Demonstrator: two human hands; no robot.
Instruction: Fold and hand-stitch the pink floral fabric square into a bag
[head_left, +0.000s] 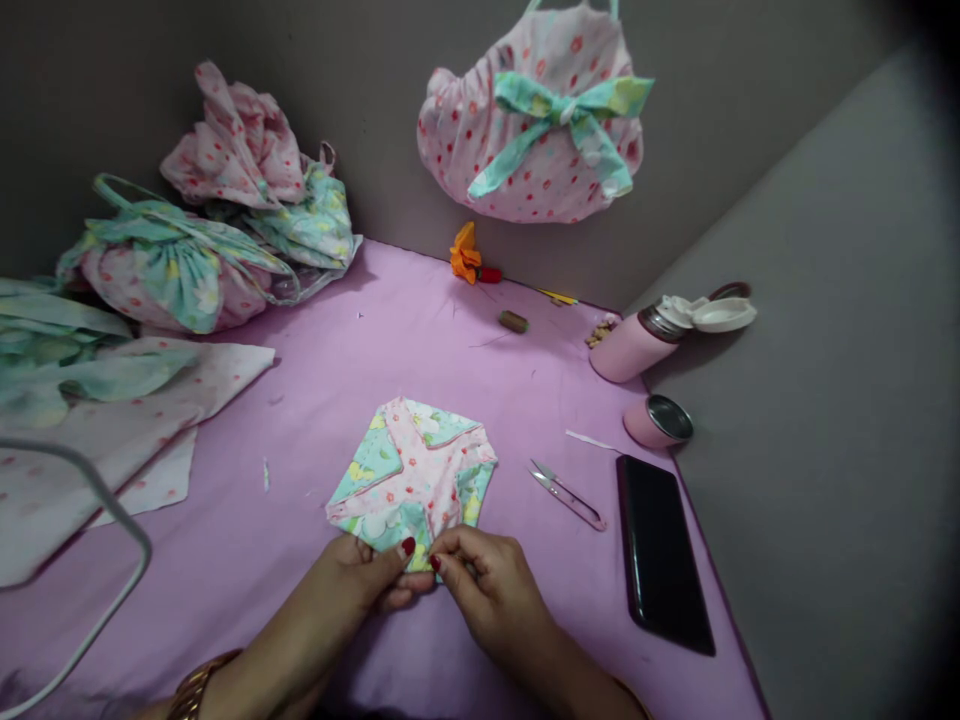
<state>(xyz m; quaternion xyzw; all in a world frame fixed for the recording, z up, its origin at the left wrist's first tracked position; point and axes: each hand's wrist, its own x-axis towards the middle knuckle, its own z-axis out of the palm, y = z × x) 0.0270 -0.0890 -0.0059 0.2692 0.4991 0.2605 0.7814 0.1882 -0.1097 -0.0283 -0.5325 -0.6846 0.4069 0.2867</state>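
A folded piece of printed fabric (424,475), pink dotted cloth crossing over mint floral patches, lies on the purple cloth with its near edge raised. My left hand (371,572) grips that edge, thumb on top and fingers underneath. Against the same edge, my right hand (491,580) is closed in a pinch, thumb and forefinger together. Whatever is between those fingertips is too small to make out. Right of the fabric lie pink-handled thread snips (568,495), their blades slightly apart.
A black phone (664,550), a pink bottle (637,345) and its cup (658,422) stand right. A thread spool (514,321) lies behind. Fabric bags (180,265) and cut cloth (142,400) fill the left. Another bag (532,130) hangs on the wall. A grey tube (127,530) curves at lower left.
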